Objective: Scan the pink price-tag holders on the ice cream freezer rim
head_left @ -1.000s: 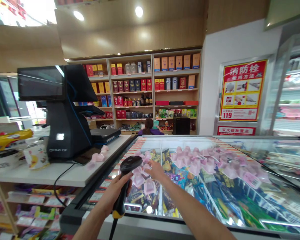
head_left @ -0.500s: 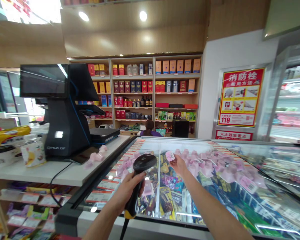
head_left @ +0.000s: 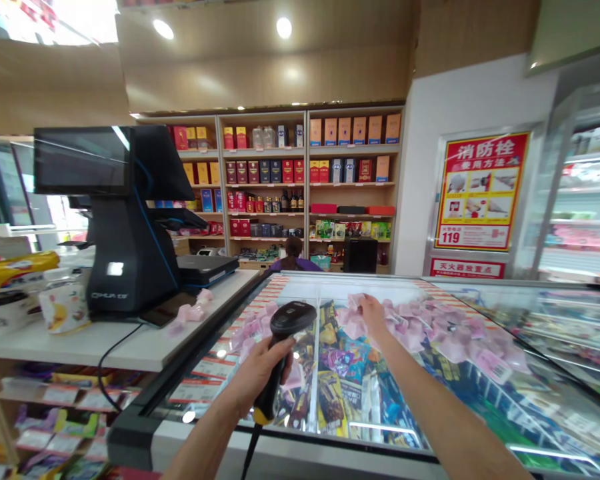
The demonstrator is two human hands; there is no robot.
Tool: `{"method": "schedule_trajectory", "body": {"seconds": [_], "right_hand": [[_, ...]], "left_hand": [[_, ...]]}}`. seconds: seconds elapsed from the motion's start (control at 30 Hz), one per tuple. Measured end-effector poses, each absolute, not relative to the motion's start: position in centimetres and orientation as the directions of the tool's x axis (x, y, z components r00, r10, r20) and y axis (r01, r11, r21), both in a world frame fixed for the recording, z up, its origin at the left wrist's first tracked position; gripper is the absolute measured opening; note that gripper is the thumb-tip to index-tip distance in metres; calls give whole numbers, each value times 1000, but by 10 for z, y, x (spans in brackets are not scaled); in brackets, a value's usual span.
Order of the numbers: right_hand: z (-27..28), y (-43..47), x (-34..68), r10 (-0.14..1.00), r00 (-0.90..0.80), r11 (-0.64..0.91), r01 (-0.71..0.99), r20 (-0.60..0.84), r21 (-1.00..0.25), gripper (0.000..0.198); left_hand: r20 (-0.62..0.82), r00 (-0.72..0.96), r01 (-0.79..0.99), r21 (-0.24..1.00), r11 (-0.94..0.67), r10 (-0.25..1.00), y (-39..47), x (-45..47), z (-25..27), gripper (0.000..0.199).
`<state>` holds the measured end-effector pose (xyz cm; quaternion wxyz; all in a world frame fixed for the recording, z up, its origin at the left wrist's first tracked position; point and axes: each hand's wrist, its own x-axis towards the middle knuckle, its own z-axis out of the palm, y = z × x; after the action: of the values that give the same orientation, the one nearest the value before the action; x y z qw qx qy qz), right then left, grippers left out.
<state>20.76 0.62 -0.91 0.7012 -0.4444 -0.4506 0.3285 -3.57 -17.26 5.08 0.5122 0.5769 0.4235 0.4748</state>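
Observation:
My left hand (head_left: 267,367) is wrapped round the grip of a black handheld barcode scanner (head_left: 293,319), its head raised above the glass and its cable hanging down. My right hand (head_left: 373,317) reaches over the glass top, fingers pinched on a small pink pack (head_left: 355,301). Right beside that hand lie more pink packs (head_left: 405,319), spread to the right across the glass. One pack there shows a barcode label (head_left: 495,364). Several other pink packs (head_left: 253,330) sit on the left part of the glass, partly behind the scanner.
A glass-topped freezer (head_left: 200,437) holds colourful wrapped goods. On the left counter (head_left: 145,350) stand a black cash register (head_left: 130,260) and a few pink packs (head_left: 195,310). Behind, a person in purple (head_left: 300,263) is low before shelves of boxes (head_left: 265,173).
My right hand has moved right and slightly away from the scanner, towards the pink packs; the barcode label it showed is turned out of sight. My left hand keeps the scanner nearly in place.

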Motion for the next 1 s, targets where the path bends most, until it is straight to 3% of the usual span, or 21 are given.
{"method": "schedule_trajectory", "body": {"seconds": [0.07, 0.17, 0.33, 0.4, 0.57, 0.67, 0.77, 0.9, 1.0], "right_hand": [[-8, 5, 223, 768, 453, 370, 263, 453, -891, 32], [-9, 2, 244, 669, 432, 244, 641, 605, -727, 28], [-11, -12, 241, 600, 381, 154, 807, 703, -570, 23], [-11, -22, 219, 603, 285, 208, 846, 745, -491, 25], [-22, -59, 138, 798, -107, 481, 706, 594, -519, 28], [-33, -81, 104, 798, -318, 590, 586, 512, -556, 37], [-41, -89, 91, 788, -423, 614, 493, 448, -616, 39], [-43, -73, 99, 890, -265, 451, 376, 372, -810, 26], [-36, -51, 118, 976, -39, 213, 24, 212, -977, 27]], "left_hand": [[120, 173, 6, 992, -123, 978, -172, -41, 50, 30], [105, 131, -5, 994, -105, 986, -171, -50, 48, 28], [58, 42, -37, 998, -56, 997, -169, -65, 40, 27], [38, 23, -63, 997, -37, 999, -169, -70, 36, 28], [23, 27, -74, 997, -21, 999, -171, -78, 31, 29], [28, 30, -96, 995, -25, 999, -175, -81, 30, 29], [28, 20, -102, 994, -26, 999, -178, -83, 29, 29], [19, 20, -103, 995, -17, 1000, -182, -82, 29, 29], [21, 49, -93, 996, -16, 999, -187, -78, 32, 29]]}}
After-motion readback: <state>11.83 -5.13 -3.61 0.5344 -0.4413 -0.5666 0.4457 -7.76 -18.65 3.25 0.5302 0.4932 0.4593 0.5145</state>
